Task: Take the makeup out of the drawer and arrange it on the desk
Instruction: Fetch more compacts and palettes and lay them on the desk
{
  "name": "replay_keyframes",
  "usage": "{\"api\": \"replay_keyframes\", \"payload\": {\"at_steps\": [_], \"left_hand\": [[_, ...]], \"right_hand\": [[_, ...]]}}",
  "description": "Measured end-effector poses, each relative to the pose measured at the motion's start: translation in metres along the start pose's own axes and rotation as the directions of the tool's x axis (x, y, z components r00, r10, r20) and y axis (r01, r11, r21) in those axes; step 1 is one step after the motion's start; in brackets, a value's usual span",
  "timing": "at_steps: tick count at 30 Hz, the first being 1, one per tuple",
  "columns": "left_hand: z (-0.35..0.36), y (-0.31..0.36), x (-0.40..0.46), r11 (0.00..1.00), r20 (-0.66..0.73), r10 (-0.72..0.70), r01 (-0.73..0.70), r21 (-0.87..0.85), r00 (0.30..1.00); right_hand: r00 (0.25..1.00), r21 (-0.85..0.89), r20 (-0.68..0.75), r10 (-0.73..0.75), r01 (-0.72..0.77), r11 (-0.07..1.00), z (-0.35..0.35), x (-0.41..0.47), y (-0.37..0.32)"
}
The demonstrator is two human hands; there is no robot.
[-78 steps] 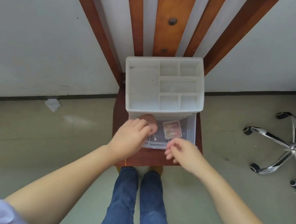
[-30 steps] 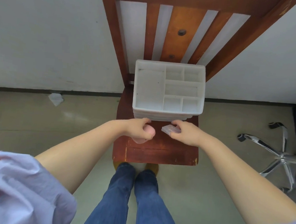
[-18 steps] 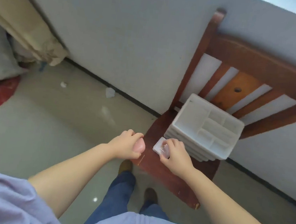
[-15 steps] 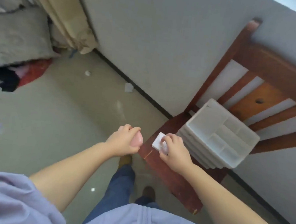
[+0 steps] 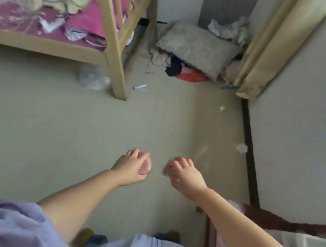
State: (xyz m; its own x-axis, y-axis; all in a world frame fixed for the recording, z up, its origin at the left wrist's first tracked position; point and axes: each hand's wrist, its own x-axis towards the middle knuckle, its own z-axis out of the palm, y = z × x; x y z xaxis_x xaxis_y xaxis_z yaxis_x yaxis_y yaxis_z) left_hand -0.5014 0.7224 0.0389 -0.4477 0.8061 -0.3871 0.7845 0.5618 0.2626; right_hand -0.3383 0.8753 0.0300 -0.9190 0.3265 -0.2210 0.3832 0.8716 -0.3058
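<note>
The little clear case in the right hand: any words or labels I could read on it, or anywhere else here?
None can be read.
Clear case in the right hand: blurred by motion, any print illegible.
Pink sponge in the left hand: no lettering visible.

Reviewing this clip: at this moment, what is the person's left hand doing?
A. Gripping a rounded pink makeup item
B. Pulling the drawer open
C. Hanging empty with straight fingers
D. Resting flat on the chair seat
A: the left hand is curled round a rounded pink makeup item out over the bare floor, while the right hand holds a small clear case, which is blurred.
</note>
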Motion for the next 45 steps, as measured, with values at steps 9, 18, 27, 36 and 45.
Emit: {"api": "replay_keyframes", "payload": {"at_steps": [9, 18, 27, 36, 45], "left_hand": [[-0.005, -0.237, -0.180, 0.923, -0.077, -0.355, 0.336, -0.189, 0.932], [-0.018, -0.441, -0.342, 0.718, -0.161, -0.677, 0.598, -0.355, 0.718], [-0.026, -0.591, -0.376, 0.534, -0.136, -0.834, 0.724, -0.436, 0.534], [-0.095, -0.758, -0.365, 0.330, -0.117, -0.938, 0.732, -0.596, 0.327], [-0.112, -0.950, -0.427, 0.188, -0.074, -0.980, 0.735, -0.651, 0.186]], "right_hand": [[0.923, -0.106, 0.132, -0.360, 0.375, 0.921, 0.051, 0.104, -0.262], [0.785, -0.113, 0.193, -0.589, 0.614, 0.781, 0.090, 0.186, -0.515], [0.593, -0.121, 0.318, -0.740, 0.799, 0.588, 0.125, 0.323, -0.688], [0.377, -0.100, 0.383, -0.843, 0.924, 0.368, 0.127, 0.485, -0.864], [0.207, -0.060, 0.411, -0.888, 0.978, 0.201, 0.193, 0.584, -1.077]]}}
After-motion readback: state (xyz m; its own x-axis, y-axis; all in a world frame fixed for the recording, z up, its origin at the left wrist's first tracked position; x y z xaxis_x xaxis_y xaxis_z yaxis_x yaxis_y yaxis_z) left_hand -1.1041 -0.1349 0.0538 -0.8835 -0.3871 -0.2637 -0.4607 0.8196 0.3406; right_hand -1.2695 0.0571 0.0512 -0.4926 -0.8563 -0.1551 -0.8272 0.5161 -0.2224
